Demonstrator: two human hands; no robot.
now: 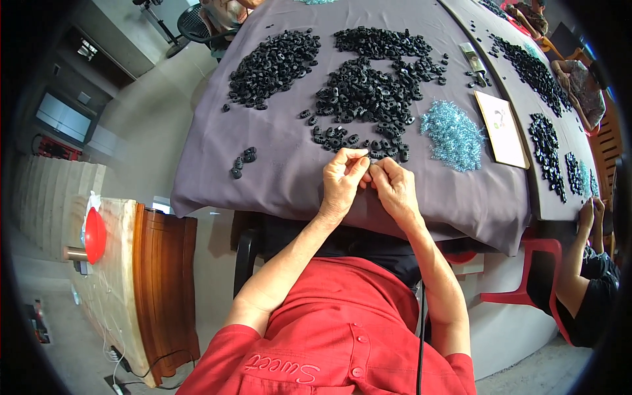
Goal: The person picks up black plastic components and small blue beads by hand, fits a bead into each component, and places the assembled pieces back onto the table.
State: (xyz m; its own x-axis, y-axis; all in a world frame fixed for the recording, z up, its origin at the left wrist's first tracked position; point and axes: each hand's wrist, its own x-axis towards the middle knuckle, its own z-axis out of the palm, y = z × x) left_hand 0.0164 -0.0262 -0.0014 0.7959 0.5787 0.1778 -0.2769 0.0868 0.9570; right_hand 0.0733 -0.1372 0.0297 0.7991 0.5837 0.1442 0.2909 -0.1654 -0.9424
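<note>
My left hand and my right hand meet at the table's near edge, thumbs and fingers pinched together. Between the left fingertips a bit of a small black plastic piece shows. The right fingers press close against it; whatever else they pinch is too small to make out. Just beyond my hands spreads a large pile of small black plastic pieces. To the right of it lies a heap of small light-blue, shiny pieces. A few black pieces sit apart on the left.
A purple-grey cloth covers the table. Another black pile lies far left. On the right are a flat pale board and a tube. Other people work along the right side, near a red chair. A wooden cabinet stands left.
</note>
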